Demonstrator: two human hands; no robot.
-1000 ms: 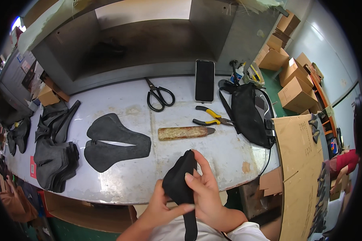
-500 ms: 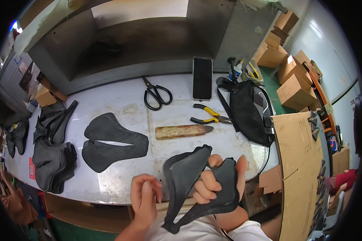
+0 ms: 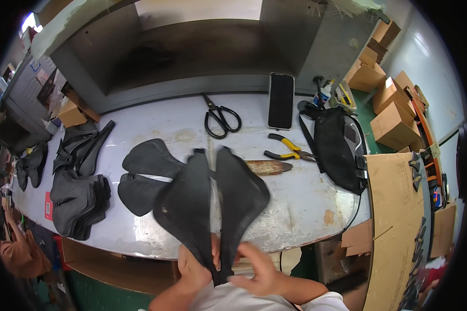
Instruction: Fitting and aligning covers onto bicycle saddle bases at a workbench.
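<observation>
A black shoe upper (image 3: 241,194), two wide lobes with a long slit between them, hangs over the table's front edge with its narrow end toward me. My left hand (image 3: 194,267) is closed at its lower left edge, and the fingers are partly hidden behind it. At the lower right edge is my right hand (image 3: 259,272), slightly blurred, its thumb and forefinger spread close to the narrow end. Partly covered by the held piece, another black shoe upper (image 3: 153,158) lies flat on the table. A wooden-handled tool (image 3: 270,167) is half hidden behind it.
Black scissors (image 3: 222,122), a phone (image 3: 281,101), yellow-handled pliers (image 3: 288,149) and a black bag (image 3: 334,147) lie across the table (image 3: 296,223). Stacked black pieces (image 3: 80,205) stand left. A grey metal hood (image 3: 197,62) rises behind; cardboard (image 3: 392,207) stands right.
The shoe upper has turned so its lobes point away from me and it moved left. My left hand has come onto it; my right hand's fingers have left the slit and spread.
</observation>
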